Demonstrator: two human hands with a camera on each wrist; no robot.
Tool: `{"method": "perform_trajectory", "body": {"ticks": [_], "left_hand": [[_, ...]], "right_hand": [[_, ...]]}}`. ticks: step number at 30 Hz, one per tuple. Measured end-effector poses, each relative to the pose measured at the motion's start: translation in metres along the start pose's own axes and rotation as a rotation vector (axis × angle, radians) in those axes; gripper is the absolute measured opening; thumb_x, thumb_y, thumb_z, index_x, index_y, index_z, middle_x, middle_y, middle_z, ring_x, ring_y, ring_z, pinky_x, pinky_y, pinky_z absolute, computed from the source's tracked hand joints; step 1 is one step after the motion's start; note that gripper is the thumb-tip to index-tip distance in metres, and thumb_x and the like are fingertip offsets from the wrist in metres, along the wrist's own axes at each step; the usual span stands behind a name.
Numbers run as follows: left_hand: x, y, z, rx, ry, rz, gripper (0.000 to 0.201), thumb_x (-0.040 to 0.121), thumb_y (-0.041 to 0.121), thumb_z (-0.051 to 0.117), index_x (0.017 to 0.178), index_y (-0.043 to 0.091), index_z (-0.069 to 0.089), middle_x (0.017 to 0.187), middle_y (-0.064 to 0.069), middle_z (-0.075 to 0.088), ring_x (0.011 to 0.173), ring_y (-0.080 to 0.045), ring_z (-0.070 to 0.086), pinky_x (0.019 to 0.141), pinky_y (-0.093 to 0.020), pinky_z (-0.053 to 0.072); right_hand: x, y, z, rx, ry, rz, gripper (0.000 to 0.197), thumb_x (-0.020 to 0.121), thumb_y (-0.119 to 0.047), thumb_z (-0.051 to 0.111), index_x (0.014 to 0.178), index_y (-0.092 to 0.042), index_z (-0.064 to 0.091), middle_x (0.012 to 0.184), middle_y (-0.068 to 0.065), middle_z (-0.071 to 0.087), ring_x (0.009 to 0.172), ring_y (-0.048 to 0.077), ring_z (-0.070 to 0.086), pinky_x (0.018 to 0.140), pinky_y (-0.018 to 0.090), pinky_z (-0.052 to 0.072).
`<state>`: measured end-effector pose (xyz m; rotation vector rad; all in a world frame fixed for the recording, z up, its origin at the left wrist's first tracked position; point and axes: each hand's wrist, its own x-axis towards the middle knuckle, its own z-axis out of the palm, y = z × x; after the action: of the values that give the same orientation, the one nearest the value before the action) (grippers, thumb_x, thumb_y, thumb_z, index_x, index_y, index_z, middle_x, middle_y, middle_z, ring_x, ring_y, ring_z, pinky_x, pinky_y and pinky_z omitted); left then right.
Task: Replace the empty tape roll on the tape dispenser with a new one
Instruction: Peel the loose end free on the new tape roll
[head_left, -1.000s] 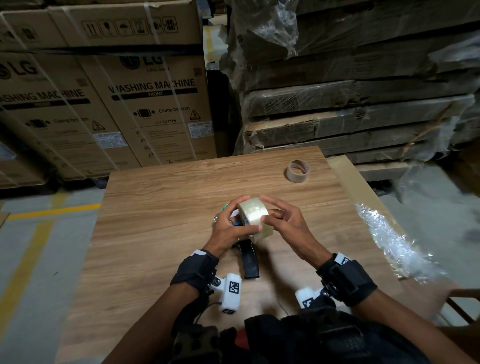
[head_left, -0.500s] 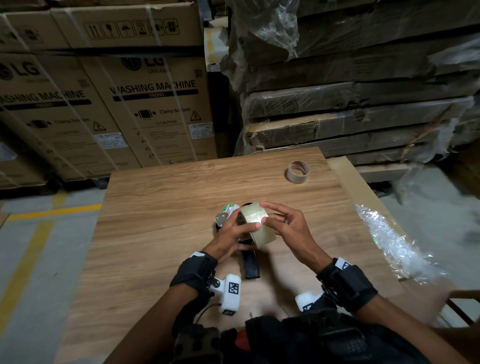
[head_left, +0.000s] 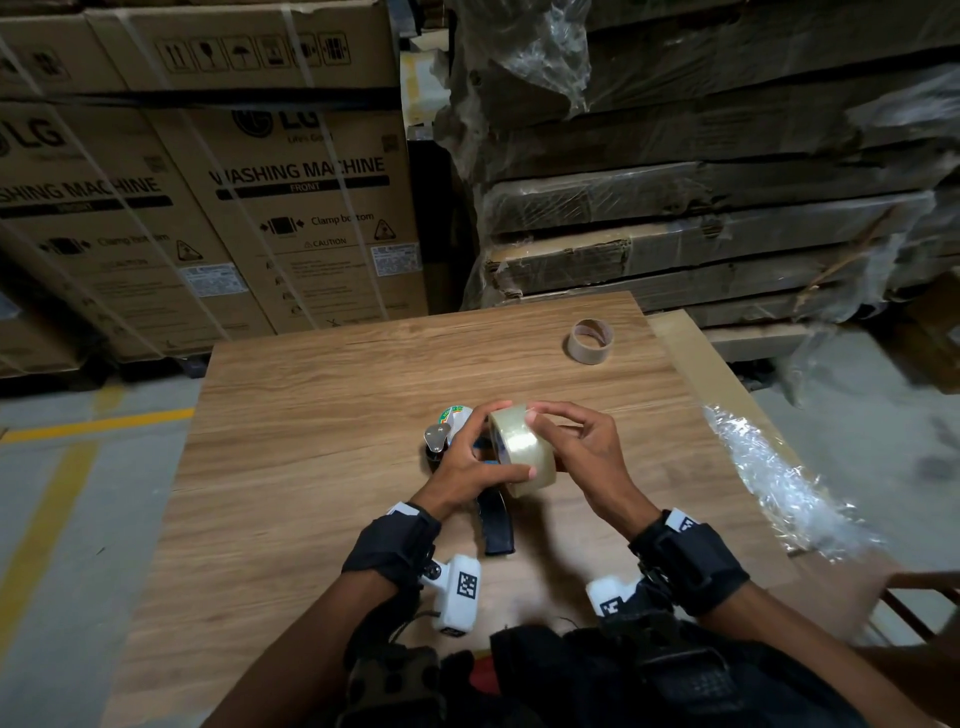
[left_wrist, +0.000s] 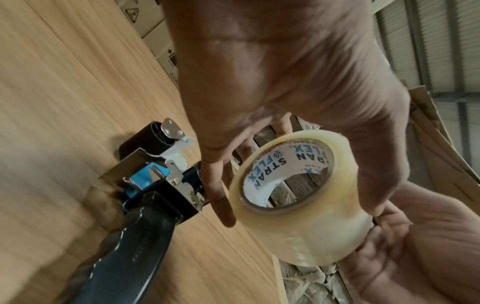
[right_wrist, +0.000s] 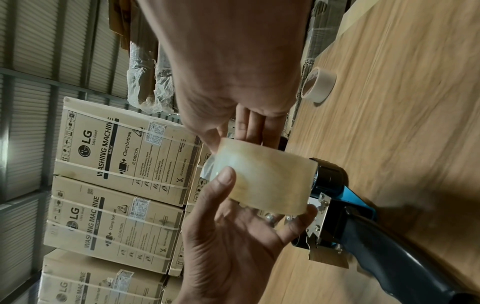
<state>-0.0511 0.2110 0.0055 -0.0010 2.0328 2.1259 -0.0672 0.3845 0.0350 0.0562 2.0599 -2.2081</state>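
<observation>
A full roll of clear tape (head_left: 522, 449) (left_wrist: 298, 197) (right_wrist: 265, 181) is held just above the wooden table (head_left: 322, 499) between both hands. My left hand (head_left: 467, 457) grips it with thumb and fingertips on its rim. My right hand (head_left: 576, 447) holds the other side, its fingertips on the top edge. Under the roll lies the tape dispenser (head_left: 496, 525) (left_wrist: 153, 185) (right_wrist: 363, 226) on its side, black handle toward me, blue and metal parts at its head. An empty cardboard core (head_left: 589, 341) (right_wrist: 319, 85) stands at the far right of the table.
Stacked washing-machine cartons (head_left: 291, 208) stand beyond the table on the left, plastic-wrapped flat boxes (head_left: 701, 234) on the right. A crumpled clear plastic sheet (head_left: 779, 483) lies on a board along the table's right edge.
The roll has been turned and lowered slightly in both hands, toward the dispenser's head. The dispenser's metal front end now shows left of the left hand.
</observation>
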Motion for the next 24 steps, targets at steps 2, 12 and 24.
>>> {"method": "perform_trajectory", "body": {"ticks": [2, 12, 24], "left_hand": [[0.0, -0.001, 0.002, 0.002, -0.004, -0.006, 0.088, 0.056, 0.018, 0.093, 0.133, 0.031, 0.053, 0.129, -0.014, 0.06, 0.107, -0.021, 0.065, 0.097, -0.048, 0.054], [0.004, -0.006, -0.005, 0.071, -0.024, -0.036, 0.091, 0.055, 0.017, 0.095, 0.133, 0.037, 0.052, 0.131, -0.008, 0.059, 0.118, -0.033, 0.062, 0.098, -0.057, 0.052], [0.003, -0.005, -0.002, 0.127, 0.0, 0.02, 0.09, 0.05, 0.019, 0.097, 0.125, 0.036, 0.05, 0.13, -0.007, 0.055, 0.113, -0.035, 0.063, 0.092, -0.053, 0.056]], "right_hand": [[0.001, 0.001, -0.001, 0.001, -0.012, 0.001, 0.013, 0.091, -0.014, 0.076, 0.103, -0.008, 0.077, 0.09, 0.015, 0.08, 0.077, 0.026, 0.075, 0.072, 0.043, 0.059], [0.0, -0.002, -0.008, -0.041, -0.174, 0.074, 0.006, 0.091, -0.009, 0.072, 0.093, -0.011, 0.077, 0.08, 0.007, 0.075, 0.069, 0.01, 0.068, 0.057, 0.022, 0.053], [0.006, 0.001, 0.007, 0.017, 0.007, 0.234, 0.004, 0.085, -0.013, 0.078, 0.086, -0.009, 0.079, 0.081, 0.012, 0.074, 0.066, 0.023, 0.064, 0.058, 0.028, 0.05]]}}
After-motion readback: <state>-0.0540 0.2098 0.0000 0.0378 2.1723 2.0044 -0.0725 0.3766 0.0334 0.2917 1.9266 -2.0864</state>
